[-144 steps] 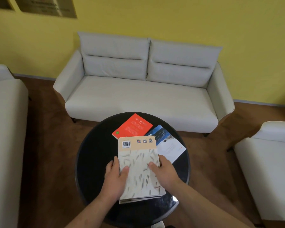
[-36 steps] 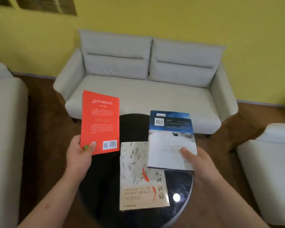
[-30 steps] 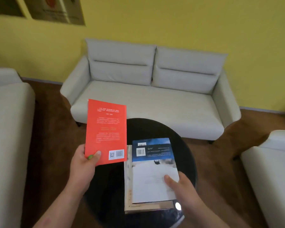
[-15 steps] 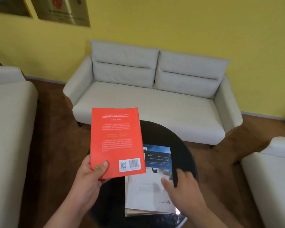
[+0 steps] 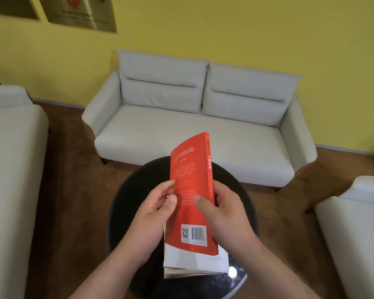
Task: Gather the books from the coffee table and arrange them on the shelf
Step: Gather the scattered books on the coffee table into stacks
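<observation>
Books number three: one red book (image 5: 191, 190) held up in both hands, and two more stacked flat on the round black desk (image 5: 125, 203), a white-covered book (image 5: 194, 261) on top and another book (image 5: 181, 274) under it with only its page edge showing. Left hand (image 5: 153, 216) has its grip closed on the red book's left edge, thumb on the back cover. Right hand (image 5: 224, 214) grips the spine side, thumb pressed on the cover. The red book stands tilted, barcode end low, its lower edge just above or touching the stack; I cannot tell which. Seating counts one two-seat grey sofa (image 5: 192, 117) behind the desk and two more pale seats, one left seat (image 5: 11, 160) and one right seat (image 5: 354, 229).
</observation>
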`<state>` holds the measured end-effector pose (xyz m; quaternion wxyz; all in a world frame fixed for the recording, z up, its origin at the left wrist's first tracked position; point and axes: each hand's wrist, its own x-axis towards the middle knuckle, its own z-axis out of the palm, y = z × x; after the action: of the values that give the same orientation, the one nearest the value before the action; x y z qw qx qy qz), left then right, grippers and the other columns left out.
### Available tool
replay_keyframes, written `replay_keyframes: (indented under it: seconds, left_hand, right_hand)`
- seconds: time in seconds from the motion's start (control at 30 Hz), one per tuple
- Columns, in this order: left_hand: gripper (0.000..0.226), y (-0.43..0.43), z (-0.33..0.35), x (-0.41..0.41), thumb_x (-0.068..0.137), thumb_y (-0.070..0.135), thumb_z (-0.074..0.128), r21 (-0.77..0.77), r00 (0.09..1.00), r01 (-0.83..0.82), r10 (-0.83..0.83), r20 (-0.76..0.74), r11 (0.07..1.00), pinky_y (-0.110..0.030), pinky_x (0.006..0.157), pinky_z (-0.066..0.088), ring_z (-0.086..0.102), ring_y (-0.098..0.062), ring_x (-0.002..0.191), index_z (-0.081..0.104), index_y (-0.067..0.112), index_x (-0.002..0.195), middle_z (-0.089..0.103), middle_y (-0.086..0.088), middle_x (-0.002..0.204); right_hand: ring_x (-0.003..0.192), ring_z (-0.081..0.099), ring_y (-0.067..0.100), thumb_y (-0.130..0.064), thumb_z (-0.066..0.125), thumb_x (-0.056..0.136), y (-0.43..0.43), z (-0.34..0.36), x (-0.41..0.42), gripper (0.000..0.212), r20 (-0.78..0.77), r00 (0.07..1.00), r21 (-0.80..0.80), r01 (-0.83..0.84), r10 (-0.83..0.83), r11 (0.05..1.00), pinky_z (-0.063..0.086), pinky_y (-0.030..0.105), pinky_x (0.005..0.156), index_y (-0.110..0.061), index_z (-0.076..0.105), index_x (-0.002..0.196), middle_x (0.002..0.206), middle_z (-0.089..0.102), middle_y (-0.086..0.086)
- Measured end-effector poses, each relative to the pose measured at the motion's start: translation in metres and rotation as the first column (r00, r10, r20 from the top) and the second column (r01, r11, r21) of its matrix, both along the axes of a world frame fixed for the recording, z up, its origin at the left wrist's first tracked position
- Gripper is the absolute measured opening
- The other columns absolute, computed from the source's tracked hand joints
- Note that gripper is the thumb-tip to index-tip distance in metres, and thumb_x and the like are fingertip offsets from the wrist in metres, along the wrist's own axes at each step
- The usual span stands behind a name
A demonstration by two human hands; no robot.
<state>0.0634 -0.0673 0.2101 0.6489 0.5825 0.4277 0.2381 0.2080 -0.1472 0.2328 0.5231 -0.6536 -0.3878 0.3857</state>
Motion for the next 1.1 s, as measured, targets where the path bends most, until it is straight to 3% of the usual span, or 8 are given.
replay_keyframes:
  seconds: [0.13,0.23,0.37,0.53,0.63,0.77,0.97,1.1]
  left_hand:
    - [0.055,0.003,0.015,-0.004,0.08,0.066,0.036,-0.261,0.965,0.099,-0.029,0.26,0.96,-0.039,0.094,0.052,0.067,-0.015,0.112,0.059,0.038,0.123,0.071,0.008,0.117]
    - [0.076,0.01,0.01,-0.017,0.058,0.065,0.077,-0.451,0.932,0.137,0.039,0.36,0.882,-0.044,0.072,0.059,0.075,-0.028,0.09,0.063,0.019,0.117,0.075,-0.012,0.106]
    - [0.105,0.018,-0.014,-0.028,0.021,0.034,0.095,-0.577,0.925,0.153,0.089,0.369,0.803,-0.047,0.068,0.057,0.073,-0.036,0.083,0.061,0.01,0.117,0.073,-0.021,0.102]
    - [0.063,0.0,-0.023,-0.014,0.055,0.021,0.085,-0.559,0.968,0.134,0.012,0.251,0.818,-0.043,0.064,0.059,0.075,-0.033,0.079,0.063,0.01,0.114,0.075,-0.02,0.098]
    - [0.034,-0.005,-0.039,0.005,0.088,0.022,0.072,-0.303,0.995,0.055,-0.077,-0.059,0.951,-0.044,0.081,0.06,0.074,-0.022,0.09,0.06,0.021,0.12,0.074,-0.007,0.107]
    - [0.039,-0.008,-0.06,0.018,0.087,0.043,0.068,0.068,0.849,0.207,-0.145,-0.509,0.976,-0.02,0.078,0.049,0.058,-0.004,0.094,0.049,0.037,0.12,0.047,0.012,0.118]
    - [0.049,-0.013,-0.066,0.025,0.088,0.037,0.068,-0.115,0.936,0.071,-0.106,-0.337,0.991,-0.015,0.066,0.049,0.059,0.0,0.083,0.029,0.041,0.118,0.046,0.025,0.107]
    - [0.054,-0.009,-0.074,0.022,0.09,0.043,0.062,-0.347,0.985,0.009,-0.068,-0.159,0.938,-0.044,0.085,0.06,0.075,-0.017,0.092,0.037,0.038,0.138,0.07,0.005,0.114]
  right_hand:
    - [0.123,0.063,0.014,-0.041,0.062,0.097,-0.009,-0.011,-0.01,0.031,-0.029,0.982,0.046,-0.187,0.188,0.981,0.058,0.032,0.096,-0.045,0.063,0.127,0.126,0.066,-0.018]
    - [0.136,0.047,0.004,-0.046,0.064,0.092,-0.016,-0.023,-0.015,0.027,0.026,0.967,0.018,-0.254,0.254,0.967,0.052,0.036,0.107,-0.06,0.062,0.115,0.132,0.054,-0.032]
    - [0.13,0.049,-0.003,-0.032,0.069,0.094,-0.017,-0.035,-0.001,0.029,0.158,0.984,0.007,0.087,-0.087,0.996,0.059,0.033,0.097,-0.053,0.059,0.111,0.127,0.049,-0.041]
    - [0.101,0.076,0.017,-0.033,0.058,0.103,-0.021,-0.047,0.027,0.026,-0.382,0.899,-0.333,0.081,-0.213,0.939,0.061,0.041,0.09,-0.02,0.059,0.125,0.116,0.075,-0.005]
    - [0.09,0.078,0.012,-0.032,0.059,0.102,-0.025,-0.07,0.04,0.023,-0.103,0.968,-0.396,0.17,-0.228,0.902,0.064,0.029,0.074,-0.025,0.059,0.124,0.112,0.075,-0.007]
    - [0.087,0.076,0.003,-0.039,0.06,0.099,-0.024,-0.099,0.047,0.024,0.131,0.979,-0.404,0.194,-0.154,0.894,0.063,0.022,0.068,-0.033,0.057,0.122,0.117,0.07,-0.011]
    - [0.089,0.077,0.007,-0.035,0.06,0.1,-0.027,-0.119,0.053,0.028,-0.051,0.99,-0.447,0.094,-0.13,0.889,0.062,0.023,0.068,-0.034,0.052,0.128,0.117,0.073,-0.011]
    - [0.09,0.078,0.012,-0.035,0.052,0.105,-0.025,-0.122,0.043,0.029,-0.254,0.94,-0.459,0.088,-0.226,0.884,0.062,0.026,0.067,-0.037,0.046,0.133,0.11,0.076,-0.011]
